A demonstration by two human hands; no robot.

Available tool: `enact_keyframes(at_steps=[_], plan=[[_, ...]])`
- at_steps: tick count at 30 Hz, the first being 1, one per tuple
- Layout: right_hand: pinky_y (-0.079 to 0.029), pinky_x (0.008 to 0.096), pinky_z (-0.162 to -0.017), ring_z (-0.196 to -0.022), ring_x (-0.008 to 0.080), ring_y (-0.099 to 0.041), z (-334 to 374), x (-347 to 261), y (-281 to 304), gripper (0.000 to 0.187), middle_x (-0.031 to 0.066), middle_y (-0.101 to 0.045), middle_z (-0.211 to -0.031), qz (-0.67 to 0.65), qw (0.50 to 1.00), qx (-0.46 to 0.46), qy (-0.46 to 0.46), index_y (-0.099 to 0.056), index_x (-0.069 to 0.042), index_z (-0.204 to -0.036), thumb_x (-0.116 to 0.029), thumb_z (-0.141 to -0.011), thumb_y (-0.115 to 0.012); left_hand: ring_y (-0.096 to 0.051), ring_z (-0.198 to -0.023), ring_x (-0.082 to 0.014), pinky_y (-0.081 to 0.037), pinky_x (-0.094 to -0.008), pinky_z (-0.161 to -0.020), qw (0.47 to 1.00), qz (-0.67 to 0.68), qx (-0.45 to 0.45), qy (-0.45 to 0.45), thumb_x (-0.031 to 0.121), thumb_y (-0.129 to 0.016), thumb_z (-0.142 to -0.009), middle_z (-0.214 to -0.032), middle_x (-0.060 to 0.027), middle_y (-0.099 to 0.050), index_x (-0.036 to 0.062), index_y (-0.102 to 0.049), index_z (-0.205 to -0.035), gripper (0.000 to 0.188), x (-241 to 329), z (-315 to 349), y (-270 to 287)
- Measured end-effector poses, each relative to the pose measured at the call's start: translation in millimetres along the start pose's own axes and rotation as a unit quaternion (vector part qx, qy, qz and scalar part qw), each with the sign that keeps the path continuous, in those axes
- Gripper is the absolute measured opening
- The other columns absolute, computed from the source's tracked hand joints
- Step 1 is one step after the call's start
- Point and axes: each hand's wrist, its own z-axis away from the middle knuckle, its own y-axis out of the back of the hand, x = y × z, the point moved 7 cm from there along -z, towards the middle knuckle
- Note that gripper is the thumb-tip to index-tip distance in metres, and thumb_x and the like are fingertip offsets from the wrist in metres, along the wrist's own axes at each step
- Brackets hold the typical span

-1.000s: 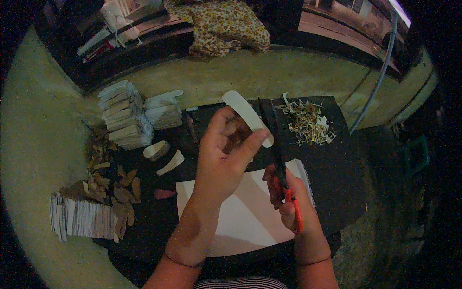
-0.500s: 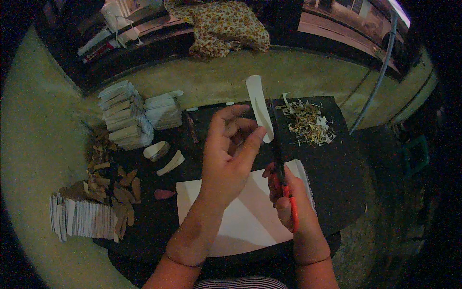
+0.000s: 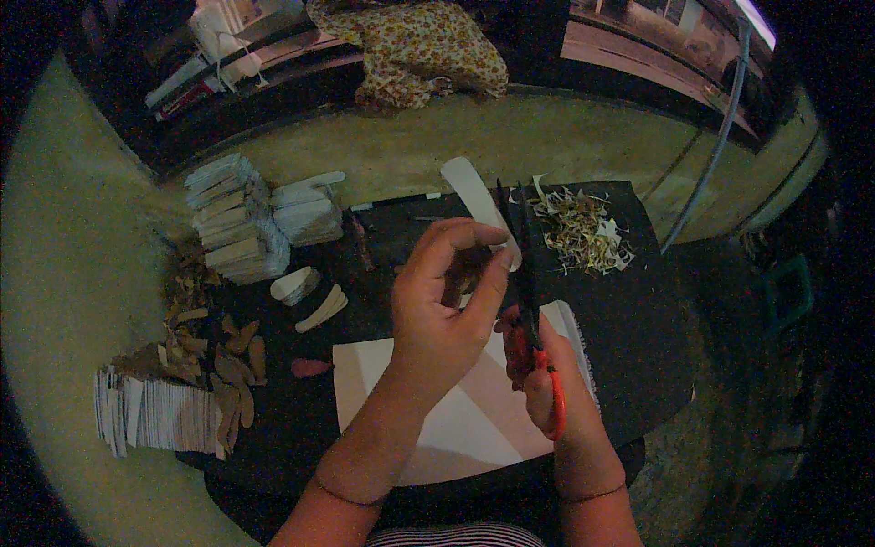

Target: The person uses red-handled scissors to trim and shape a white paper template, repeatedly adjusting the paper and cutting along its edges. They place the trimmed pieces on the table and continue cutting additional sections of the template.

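Note:
My left hand pinches the lower end of a long white strip with rounded ends between thumb and fingers. The strip tilts up and to the left. My right hand grips the red handles of a pair of scissors. Its dark blades point away from me, parted at the tips, just right of the strip. Whether a blade touches the strip, I cannot tell. Beneath both hands lies a large white sheet or pad on the dark table.
Thin trimmings are heaped at the far right. Stacked white strips stand at the far left, above brown cut pieces and a row of white strips. Some loose pale pieces and a small pink object lie left of the pad.
The white strip has tipped to the left and come slightly lower. My left fingers have closed in around its lower end. The scissor blades now show parted tips; my right hand stays in place.

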Motion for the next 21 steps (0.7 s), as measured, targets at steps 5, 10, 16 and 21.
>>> enact_keyframes(at_steps=[5, 10, 16, 21], plan=[[-0.031, 0.0207, -0.049, -0.062, 0.0061, -0.038, 1, 1, -1, 0.097, -0.0020, -0.045, -0.078, -0.004, 1.000, -0.009, 0.009, -0.037, -0.004, -0.116, -0.081, -0.056, -0.034, -0.056, -0.080, -0.0122, -0.048, -0.0224, -0.067, 1.000, -0.004, -0.029, 0.004, -0.004, -0.055, -0.075, -0.091, -0.0072, -0.050, -0.0003, -0.053, -0.090, 0.016, 3, 0, -1], [-0.028, 0.0204, -0.046, -0.058, 0.0051, -0.036, 1, -3, 0, 0.098, -0.0035, -0.043, -0.072, -0.005, 1.000, 0.000, 0.002, -0.040, -0.004, -0.110, -0.083, -0.052, -0.032, -0.056, -0.083, -0.0129, -0.047, -0.0227, -0.070, 0.999, 0.015, -0.035, -0.013, -0.005, -0.055, -0.074, -0.093, -0.0074, -0.050, -0.0005, -0.053, -0.091, 0.017, 1, -1, 0], [-0.025, 0.0200, -0.043, -0.052, 0.0037, -0.032, -1, -3, 1, 0.096, -0.0055, -0.036, -0.061, 0.002, 1.000, 0.008, -0.006, -0.044, -0.005, -0.097, -0.086, -0.047, -0.031, -0.055, -0.083, -0.0125, -0.046, -0.0226, -0.072, 0.999, -0.013, -0.052, -0.007, -0.004, -0.056, -0.075, -0.092, -0.0069, -0.050, -0.0006, -0.053, -0.091, 0.017, 4, -3, 2], [-0.024, 0.0198, -0.041, -0.049, 0.0037, -0.030, -3, -5, -1, 0.096, -0.0061, -0.032, -0.057, 0.008, 1.000, 0.008, -0.017, -0.044, -0.006, -0.092, -0.087, -0.043, -0.031, -0.055, -0.083, -0.0122, -0.046, -0.0223, -0.071, 0.998, -0.013, -0.059, 0.005, -0.003, -0.056, -0.075, -0.091, -0.0070, -0.051, -0.0011, -0.054, -0.091, 0.016, -1, -5, 9]])
